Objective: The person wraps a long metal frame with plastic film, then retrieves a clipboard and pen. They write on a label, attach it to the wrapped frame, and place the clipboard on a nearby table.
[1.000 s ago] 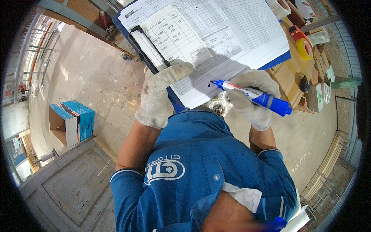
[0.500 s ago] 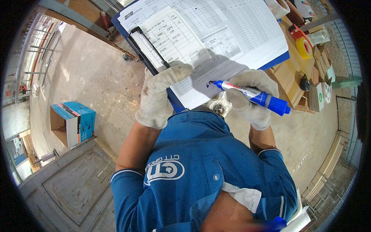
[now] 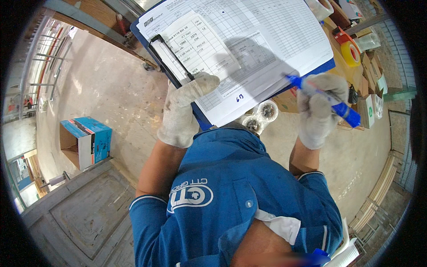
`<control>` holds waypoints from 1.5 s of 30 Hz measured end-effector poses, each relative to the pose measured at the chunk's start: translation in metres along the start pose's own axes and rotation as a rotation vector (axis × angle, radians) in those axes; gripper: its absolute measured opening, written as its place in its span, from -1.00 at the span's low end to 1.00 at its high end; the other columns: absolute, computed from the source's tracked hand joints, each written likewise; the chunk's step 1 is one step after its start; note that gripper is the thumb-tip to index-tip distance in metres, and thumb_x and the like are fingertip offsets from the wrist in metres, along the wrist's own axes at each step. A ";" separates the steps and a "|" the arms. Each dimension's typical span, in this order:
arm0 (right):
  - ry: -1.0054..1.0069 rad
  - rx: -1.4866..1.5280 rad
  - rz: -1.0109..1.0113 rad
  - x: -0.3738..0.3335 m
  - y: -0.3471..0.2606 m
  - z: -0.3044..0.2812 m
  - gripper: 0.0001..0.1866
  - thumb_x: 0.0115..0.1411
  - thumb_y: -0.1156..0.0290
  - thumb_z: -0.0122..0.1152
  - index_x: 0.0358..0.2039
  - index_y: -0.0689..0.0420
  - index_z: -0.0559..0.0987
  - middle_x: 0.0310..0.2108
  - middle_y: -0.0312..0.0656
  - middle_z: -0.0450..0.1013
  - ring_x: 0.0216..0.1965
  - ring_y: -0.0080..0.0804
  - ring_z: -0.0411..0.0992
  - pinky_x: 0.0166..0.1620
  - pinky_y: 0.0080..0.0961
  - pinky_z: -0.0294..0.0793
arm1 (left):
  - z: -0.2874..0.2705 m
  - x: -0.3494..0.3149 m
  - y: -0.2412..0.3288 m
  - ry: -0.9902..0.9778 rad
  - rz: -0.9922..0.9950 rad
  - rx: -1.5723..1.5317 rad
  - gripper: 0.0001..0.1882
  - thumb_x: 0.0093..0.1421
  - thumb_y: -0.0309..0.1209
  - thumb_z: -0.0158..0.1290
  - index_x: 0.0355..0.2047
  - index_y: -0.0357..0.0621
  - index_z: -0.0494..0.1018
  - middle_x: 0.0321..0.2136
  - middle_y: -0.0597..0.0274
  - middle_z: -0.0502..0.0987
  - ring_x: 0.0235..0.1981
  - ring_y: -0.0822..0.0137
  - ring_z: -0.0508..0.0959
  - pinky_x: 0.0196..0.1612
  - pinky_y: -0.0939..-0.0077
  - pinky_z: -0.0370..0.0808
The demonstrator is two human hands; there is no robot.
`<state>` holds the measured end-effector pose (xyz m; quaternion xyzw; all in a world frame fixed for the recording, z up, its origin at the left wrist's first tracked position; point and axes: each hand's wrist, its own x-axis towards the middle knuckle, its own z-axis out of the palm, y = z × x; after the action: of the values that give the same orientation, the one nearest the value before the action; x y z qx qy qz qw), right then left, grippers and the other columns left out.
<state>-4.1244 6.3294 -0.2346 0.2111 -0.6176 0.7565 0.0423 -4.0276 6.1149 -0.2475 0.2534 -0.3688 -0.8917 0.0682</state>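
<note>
Here the blue clipboard [image 3: 327, 66] fills the upper middle of the head view, tilted so that its lower edge comes close to the person's chest. It carries a white printed form [image 3: 267, 40] ruled into a fine grid of rows and columns, and a smaller white slip [image 3: 200, 44] lies over the form's left part, held under the black clip [image 3: 171, 62] at the clipboard's left edge. A short handwritten mark sits near the form's lower edge, and a grey shadow falls across its middle.

The left hand [image 3: 182, 113], in a soiled pale work glove, grips the clipboard at its lower left corner: the thumb lies flat on top of the paper just below the clip, and the other fingers are curled out of sight underneath. The right hand [image 3: 318, 111], gloved the same way, is at the clipboard's lower right edge, its fingers closed around a blue marker pen [image 3: 322, 100] whose tip points up and left and meets the form's right margin.

Just below the clipboard's lower edge two small round metal parts [image 3: 260, 116] show. Right of the clipboard a yellow tape roll [image 3: 351, 51] sits among cardboard boxes [image 3: 369, 95]. Well to the clipboard's lower left, a blue and brown box [image 3: 84, 140] stands open on the concrete floor [image 3: 106, 93].
</note>
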 end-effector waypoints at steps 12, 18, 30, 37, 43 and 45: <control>0.055 0.054 -0.025 0.003 0.004 -0.030 -0.52 0.11 0.10 0.42 -0.15 0.18 0.49 -0.38 -0.17 0.49 -0.54 -0.51 0.42 -0.57 -0.66 0.35 | -0.005 0.004 -0.004 0.004 -0.009 0.011 -0.61 0.05 -0.53 0.22 -0.08 -0.29 0.46 -0.33 0.16 0.57 -0.32 0.33 0.63 -0.25 0.48 0.64; -0.128 0.010 0.045 -0.007 0.001 -0.012 -0.60 0.08 0.22 0.43 -0.20 0.20 0.52 -0.37 -0.15 0.51 -0.48 -0.49 0.47 -0.50 -0.62 0.44 | -0.002 0.003 -0.002 -0.015 0.018 0.017 -0.70 0.07 -0.54 0.21 -0.15 -0.29 0.50 -0.33 0.16 0.59 -0.32 0.34 0.62 -0.24 0.51 0.61; -0.372 -0.200 -0.087 -0.001 0.002 0.012 -0.84 0.00 0.43 0.44 -0.37 0.12 0.68 -0.51 -0.21 0.58 -0.53 -0.50 0.53 -0.46 -0.62 0.45 | 0.003 -0.002 0.001 0.000 0.006 -0.024 -0.69 0.10 -0.55 0.20 -0.12 -0.30 0.51 -0.30 0.13 0.59 -0.28 0.29 0.62 -0.19 0.46 0.62; -0.387 -0.266 -0.089 -0.001 0.008 0.015 -0.83 -0.01 0.39 0.46 -0.37 0.09 0.68 -0.51 -0.22 0.58 -0.53 -0.51 0.53 -0.47 -0.62 0.44 | 0.002 -0.001 0.001 -0.003 0.014 0.004 -0.66 0.10 -0.55 0.20 -0.08 -0.29 0.49 -0.19 0.07 0.57 -0.22 0.25 0.63 -0.18 0.40 0.66; -0.426 -0.306 -0.102 0.004 0.009 0.017 -0.83 -0.03 0.39 0.46 -0.39 0.09 0.68 -0.51 -0.22 0.57 -0.54 -0.50 0.53 -0.46 -0.62 0.45 | -0.001 0.002 0.002 0.065 -0.002 -0.025 -0.67 0.06 -0.55 0.22 -0.13 -0.30 0.52 -0.26 0.07 0.59 -0.28 0.25 0.64 -0.21 0.40 0.65; -0.441 -0.323 -0.109 0.005 0.009 0.016 -0.84 -0.02 0.41 0.46 -0.39 0.11 0.67 -0.51 -0.21 0.57 -0.53 -0.50 0.53 -0.45 -0.62 0.45 | -0.001 0.004 0.003 0.009 0.019 0.029 -0.69 0.04 -0.55 0.22 -0.16 -0.31 0.53 -0.28 0.06 0.60 -0.27 0.26 0.64 -0.22 0.40 0.64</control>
<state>-4.1272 6.3108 -0.2385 0.3942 -0.7122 0.5804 -0.0194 -4.0303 6.1109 -0.2474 0.2548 -0.3835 -0.8846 0.0745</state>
